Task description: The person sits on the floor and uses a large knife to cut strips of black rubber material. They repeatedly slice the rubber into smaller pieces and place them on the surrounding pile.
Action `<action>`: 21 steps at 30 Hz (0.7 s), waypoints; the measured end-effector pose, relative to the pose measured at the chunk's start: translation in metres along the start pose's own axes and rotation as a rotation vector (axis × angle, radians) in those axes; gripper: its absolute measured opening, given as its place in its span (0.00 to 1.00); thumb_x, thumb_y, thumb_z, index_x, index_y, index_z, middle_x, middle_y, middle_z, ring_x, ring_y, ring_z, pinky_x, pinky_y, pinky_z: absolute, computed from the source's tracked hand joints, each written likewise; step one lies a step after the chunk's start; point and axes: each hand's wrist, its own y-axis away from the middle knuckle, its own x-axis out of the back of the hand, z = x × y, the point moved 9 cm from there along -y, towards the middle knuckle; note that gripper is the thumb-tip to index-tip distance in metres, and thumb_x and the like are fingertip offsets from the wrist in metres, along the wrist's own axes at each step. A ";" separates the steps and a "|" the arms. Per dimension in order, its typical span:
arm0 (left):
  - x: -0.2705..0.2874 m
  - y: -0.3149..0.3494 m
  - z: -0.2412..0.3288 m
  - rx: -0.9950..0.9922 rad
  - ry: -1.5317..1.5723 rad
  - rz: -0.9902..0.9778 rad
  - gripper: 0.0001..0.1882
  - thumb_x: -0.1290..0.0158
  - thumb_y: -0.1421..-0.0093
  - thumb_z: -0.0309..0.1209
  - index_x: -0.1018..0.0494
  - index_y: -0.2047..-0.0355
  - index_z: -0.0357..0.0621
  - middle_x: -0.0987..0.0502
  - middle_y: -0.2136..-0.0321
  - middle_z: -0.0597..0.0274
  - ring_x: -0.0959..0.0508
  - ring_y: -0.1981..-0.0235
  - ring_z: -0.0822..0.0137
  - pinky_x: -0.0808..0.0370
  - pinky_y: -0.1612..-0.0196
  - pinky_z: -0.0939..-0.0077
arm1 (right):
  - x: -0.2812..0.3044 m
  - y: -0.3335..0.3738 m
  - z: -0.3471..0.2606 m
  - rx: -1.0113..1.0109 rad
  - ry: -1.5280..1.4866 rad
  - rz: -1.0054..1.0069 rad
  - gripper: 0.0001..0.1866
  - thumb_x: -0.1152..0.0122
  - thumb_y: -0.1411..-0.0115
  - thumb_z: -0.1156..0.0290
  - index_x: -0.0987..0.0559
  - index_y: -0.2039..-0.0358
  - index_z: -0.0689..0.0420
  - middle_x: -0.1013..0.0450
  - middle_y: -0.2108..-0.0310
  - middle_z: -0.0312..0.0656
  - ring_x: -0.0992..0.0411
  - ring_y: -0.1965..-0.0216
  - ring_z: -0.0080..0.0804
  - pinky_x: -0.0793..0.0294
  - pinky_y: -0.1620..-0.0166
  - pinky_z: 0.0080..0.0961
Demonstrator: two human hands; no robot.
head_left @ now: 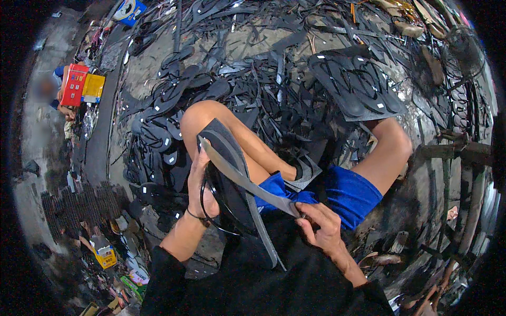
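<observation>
Flip-flop (233, 203) in black rubber sits tilted between our hands, its left edge held in our left grip (198, 184), fingers closed on it. Our right grip (320, 224) pinches the near end of a long grey blade (247, 181), which slants across the sole toward the left grip. Beyond the left grip we see heaped black sandals (158, 131); well ahead of the right grip lies a sandal row (361, 84).

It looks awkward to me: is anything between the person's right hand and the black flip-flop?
Yes: a long grey blade, held in the right hand, spans the gap, crossing over the black flip-flop. Nothing visible separates the left hand from it.
</observation>
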 end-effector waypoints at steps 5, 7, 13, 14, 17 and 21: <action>-0.008 0.019 0.018 -0.552 -0.511 -0.025 0.25 0.53 0.32 0.52 0.29 0.49 0.43 0.21 0.59 0.59 0.20 0.62 0.66 0.22 0.59 0.67 | 0.005 -0.046 -0.019 0.051 0.101 0.110 0.18 0.29 0.46 0.69 0.18 0.54 0.56 0.20 0.64 0.45 0.23 0.71 0.39 0.23 0.68 0.32; -0.023 0.008 0.005 -0.235 -0.262 -0.084 0.22 0.54 0.30 0.43 0.32 0.44 0.40 0.23 0.54 0.57 0.21 0.56 0.66 0.23 0.53 0.69 | 0.000 -0.084 -0.015 -0.022 0.139 0.111 0.15 0.33 0.43 0.72 0.19 0.54 0.59 0.20 0.64 0.48 0.22 0.69 0.40 0.23 0.66 0.31; -0.054 -0.005 0.059 -0.288 -0.094 -0.271 0.18 0.50 0.31 0.35 0.32 0.44 0.44 0.21 0.57 0.61 0.19 0.58 0.68 0.19 0.56 0.72 | 0.030 -0.108 0.009 -0.131 -0.136 0.224 0.14 0.41 0.36 0.74 0.20 0.52 0.66 0.23 0.70 0.41 0.29 0.71 0.19 0.30 0.66 0.17; -0.042 -0.009 0.065 -0.293 -0.095 -0.226 0.17 0.50 0.31 0.35 0.32 0.44 0.43 0.21 0.57 0.61 0.19 0.59 0.68 0.19 0.55 0.72 | 0.040 -0.089 -0.002 -0.058 0.002 0.178 0.14 0.40 0.38 0.75 0.20 0.53 0.66 0.24 0.71 0.40 0.30 0.72 0.18 0.31 0.68 0.18; -0.032 -0.008 0.062 -0.279 -0.136 -0.090 0.16 0.50 0.31 0.33 0.32 0.45 0.41 0.21 0.57 0.62 0.19 0.58 0.69 0.20 0.54 0.73 | 0.026 -0.023 0.010 -0.051 0.008 0.037 0.16 0.30 0.47 0.72 0.17 0.57 0.60 0.20 0.63 0.48 0.22 0.67 0.41 0.23 0.63 0.30; -0.018 -0.005 0.033 -0.147 -0.019 -0.199 0.17 0.49 0.31 0.31 0.32 0.44 0.40 0.23 0.54 0.61 0.21 0.54 0.70 0.23 0.50 0.72 | 0.005 0.013 0.024 -0.170 -0.092 -0.108 0.19 0.26 0.49 0.70 0.17 0.56 0.57 0.19 0.65 0.45 0.22 0.71 0.38 0.23 0.66 0.30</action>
